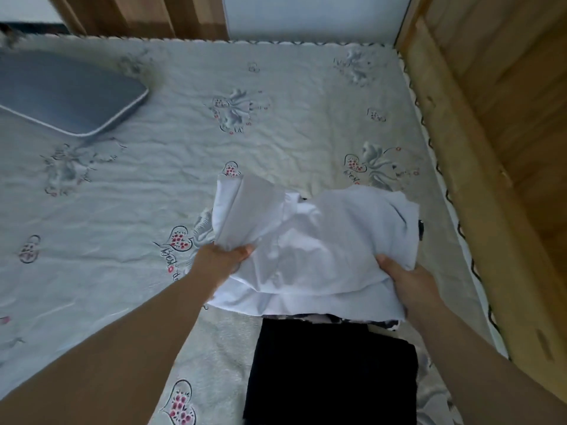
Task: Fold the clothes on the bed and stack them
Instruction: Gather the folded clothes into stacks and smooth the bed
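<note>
At ten o'clock a flat grey-blue cushion with pale piping (66, 93) lies on the bed's cream quilted cover printed with hearts and grey flowers (171, 154). The left hand (219, 260) pinches a bunched edge of the crumpled white cotton garment (310, 246), thumb on top, while the right hand (408, 279) at four o'clock grips its other side, fingers curled underneath. The garment sits centre-right, overlapping a folded black cloth (333, 372) at six o'clock. This looks like a fold half made; next it probably needs smoothing flat, folding and squaring onto the stack.
</note>
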